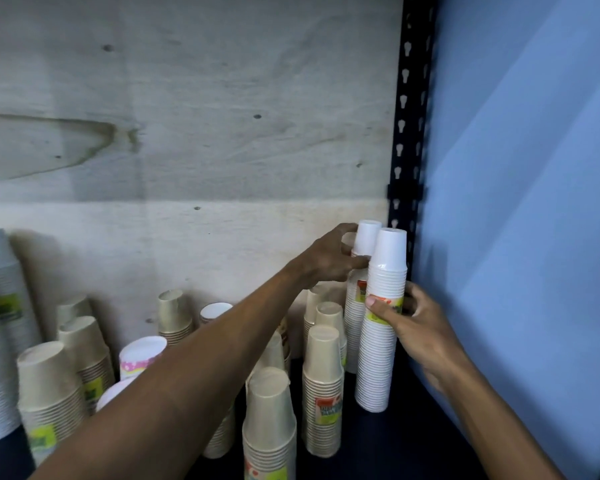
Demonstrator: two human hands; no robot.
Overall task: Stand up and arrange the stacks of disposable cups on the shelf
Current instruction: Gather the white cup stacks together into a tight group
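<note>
At the shelf's right corner, two tall white cup stacks [381, 327] upright against the slotted black post [411, 133]: right hand [413, 327] clamped round the nearer, left hand [329, 258] pinching the farther near its top. Probably midway; tan stacks [323, 386] standing but crowded unevenly. Dark shelf [395, 445], plywood backing [187, 133], blue wall [534, 168].

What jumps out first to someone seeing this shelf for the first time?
Two tall white cup stacks in the right corner: the right hand grips the front white stack, the left hand holds the rear white stack. Shorter tan cup stacks crowd the dark shelf to their left.
</note>
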